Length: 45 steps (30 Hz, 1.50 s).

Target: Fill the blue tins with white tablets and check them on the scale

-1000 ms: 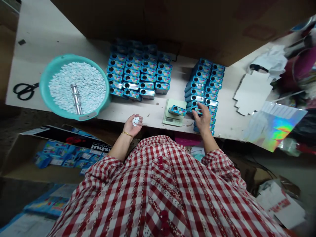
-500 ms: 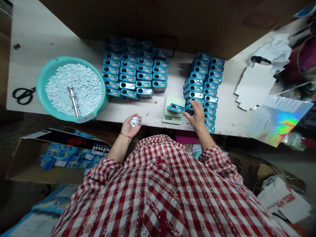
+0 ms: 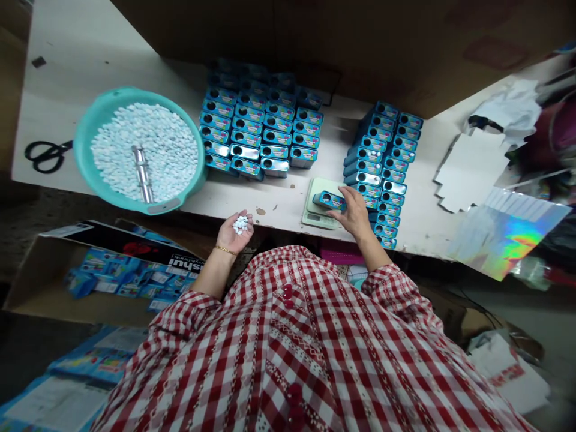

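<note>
My left hand [image 3: 236, 233] is palm up at the table's front edge, with a small heap of white pieces [image 3: 241, 225] in its cupped palm. My right hand [image 3: 353, 211] grips the right end of a blue box [image 3: 330, 200] between thumb and fingers. That box is over the pale green scale [image 3: 317, 219]; whether it rests on the pan cannot be made out. Just right of the scale stand two columns of blue boxes [image 3: 394, 186], a few with white pieces on top.
A teal basin [image 3: 81, 162] of white pieces holds a metal scoop [image 3: 142, 174]. Black scissors [image 3: 47, 157] lie left of it. More blue boxes [image 3: 246, 125] stand centrally. A large cardboard box [image 3: 288, 42] is behind. Card sheets [image 3: 472, 165] lie right; an open carton [image 3: 36, 288] is below left.
The view has shifted a little. My right hand's fingers have closed in on the blue box over the scale. My left hand still carries the white pieces.
</note>
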Each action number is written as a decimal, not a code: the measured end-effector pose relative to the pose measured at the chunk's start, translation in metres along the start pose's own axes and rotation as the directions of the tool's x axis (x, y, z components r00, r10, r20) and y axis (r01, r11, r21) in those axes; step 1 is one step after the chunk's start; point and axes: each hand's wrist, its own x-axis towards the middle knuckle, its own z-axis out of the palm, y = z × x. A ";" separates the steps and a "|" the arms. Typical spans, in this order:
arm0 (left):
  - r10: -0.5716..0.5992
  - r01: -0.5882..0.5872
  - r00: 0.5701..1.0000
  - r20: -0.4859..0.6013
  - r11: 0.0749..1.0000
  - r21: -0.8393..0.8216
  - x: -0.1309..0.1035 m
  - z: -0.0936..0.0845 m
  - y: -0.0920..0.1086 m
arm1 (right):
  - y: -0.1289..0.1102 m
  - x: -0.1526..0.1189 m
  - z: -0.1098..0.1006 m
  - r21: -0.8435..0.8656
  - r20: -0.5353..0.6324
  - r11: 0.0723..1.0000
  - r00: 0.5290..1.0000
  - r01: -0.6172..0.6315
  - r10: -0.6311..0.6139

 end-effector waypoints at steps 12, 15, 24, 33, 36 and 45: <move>-0.012 0.012 1.000 -0.004 0.999 -0.043 -0.003 -0.009 0.005 | -0.025 0.011 0.009 -0.014 0.032 0.997 0.996 0.081 -0.081; -0.014 0.014 1.000 0.002 0.998 -0.063 -0.006 -0.012 0.007 | -0.074 0.037 0.028 0.004 0.088 0.976 0.973 0.216 -0.215; 0.080 -0.087 0.995 -0.056 0.988 -0.125 -0.016 -0.030 0.029 | -0.238 0.131 0.108 -0.076 0.238 0.927 0.910 0.367 -0.341; 0.050 -0.051 0.998 -0.023 0.997 -0.065 -0.001 -0.027 0.040 | -0.092 0.037 0.031 -0.227 0.068 0.960 0.986 0.161 -0.149; 0.018 -0.018 1.000 -0.016 1.000 -0.018 0.008 -0.015 0.032 | -0.015 -0.019 -0.003 -0.355 -0.122 0.928 0.990 -0.114 0.075; -0.044 0.041 0.997 0.058 0.998 0.052 0.006 0.024 -0.003 | 0.042 -0.029 -0.015 -0.506 -0.087 0.861 0.996 -0.048 0.005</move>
